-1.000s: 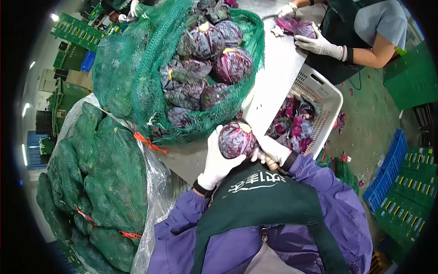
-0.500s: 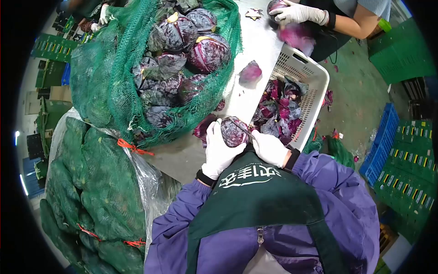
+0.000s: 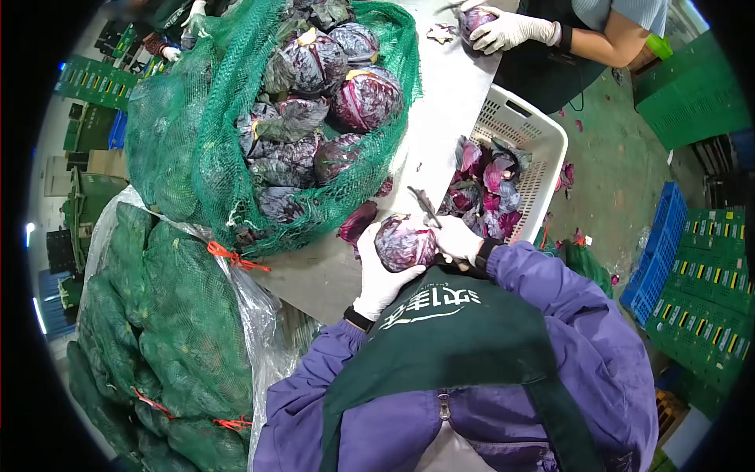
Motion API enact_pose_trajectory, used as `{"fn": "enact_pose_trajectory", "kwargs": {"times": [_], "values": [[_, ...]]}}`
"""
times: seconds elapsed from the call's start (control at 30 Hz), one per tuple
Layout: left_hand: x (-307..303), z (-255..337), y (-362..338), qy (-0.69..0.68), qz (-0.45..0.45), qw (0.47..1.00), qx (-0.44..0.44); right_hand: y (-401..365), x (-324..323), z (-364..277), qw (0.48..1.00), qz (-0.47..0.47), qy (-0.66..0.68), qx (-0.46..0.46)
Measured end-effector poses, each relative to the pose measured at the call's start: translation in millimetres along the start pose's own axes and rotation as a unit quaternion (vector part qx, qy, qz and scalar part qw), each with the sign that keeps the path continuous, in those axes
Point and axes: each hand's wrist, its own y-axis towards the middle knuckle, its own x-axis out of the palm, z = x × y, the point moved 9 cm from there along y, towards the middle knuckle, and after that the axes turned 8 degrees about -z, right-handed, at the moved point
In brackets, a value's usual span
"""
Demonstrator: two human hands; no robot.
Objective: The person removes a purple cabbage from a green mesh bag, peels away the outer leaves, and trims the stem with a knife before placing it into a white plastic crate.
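Note:
My gloved left hand is wrapped around the left and lower side of a red cabbage, holding it just above the table edge near my apron. A small knife is gripped in my gloved right hand, its dark blade pointing up and away from the cabbage. The right fingers sit close against the cabbage's right side; whether they also pinch a leaf is hidden. Beside the cabbage, on the left, lies a loose purple leaf.
A green net bag full of red cabbages covers the table's left. A white crate holds trimmed leaves at right. Across the table, a co-worker's gloved hand holds another cabbage. Filled net sacks are stacked at left.
The knife has come off the cabbage's top and now points upward. The cabbage has turned in my left hand. A loose leaf has gone from the table; the co-worker's falling leaf is no longer in the air.

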Motion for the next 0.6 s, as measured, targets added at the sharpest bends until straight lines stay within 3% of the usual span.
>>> {"fn": "enact_pose_trajectory", "kwargs": {"times": [0.03,0.1,0.13,0.17,0.23,0.3,0.37,0.4,0.43,0.5,0.53,0.57,0.6], "values": [[-1.0,-4.1,1.5,0.000,0.000,1.000,0.000,-1.2,-5.2,-9.3,0.998,0.016,-0.002,-0.061],[-6.5,-19.7,3.3,-0.180,0.019,0.984,0.000,-3.9,-20.5,-32.8,0.975,0.056,-0.101,-0.188],[-14.3,15.4,11.7,0.017,0.035,0.999,0.026,-13.3,-19.6,-48.0,0.969,0.046,-0.079,-0.231],[-13.9,25.3,17.6,0.019,0.059,0.997,0.043,-23.7,-17.0,-60.9,0.968,0.045,-0.079,-0.232],[-2.1,32.4,28.4,0.125,0.015,0.987,0.097,-32.3,-0.3,-58.1,0.992,-0.025,0.012,-0.122],[3.5,15.0,30.3,0.145,0.017,0.984,0.099,-30.8,-0.6,-50.3,0.987,0.009,-0.050,-0.151],[-6.0,-15.1,29.8,0.003,0.054,0.998,0.013,-45.5,-7.6,-62.0,0.966,0.059,-0.087,-0.237],[-9.7,-20.3,28.6,0.033,0.061,0.998,0.014,-50.7,-9.4,-64.5,0.955,0.075,-0.141,-0.251],[-11.4,-33.6,24.7,-0.037,0.079,0.996,-0.033,-51.3,-6.0,-58.7,0.955,0.074,-0.139,-0.251],[-17.9,-44.9,18.7,0.026,0.107,0.993,-0.041,-64.1,3.2,-62.6,0.893,0.152,-0.277,-0.320],[-16.3,-47.2,15.9,0.027,0.104,0.993,-0.042,-59.0,5.9,-61.7,0.951,0.100,-0.178,-0.232],[-13.4,-50.1,13.6,0.001,0.100,0.994,-0.048,-64.6,11.4,-65.3,0.937,0.130,-0.192,-0.263],[-10.1,-53.2,12.6,-0.025,0.097,0.994,-0.054,-60.8,13.6,-59.8,0.947,0.123,-0.184,-0.232]]}}
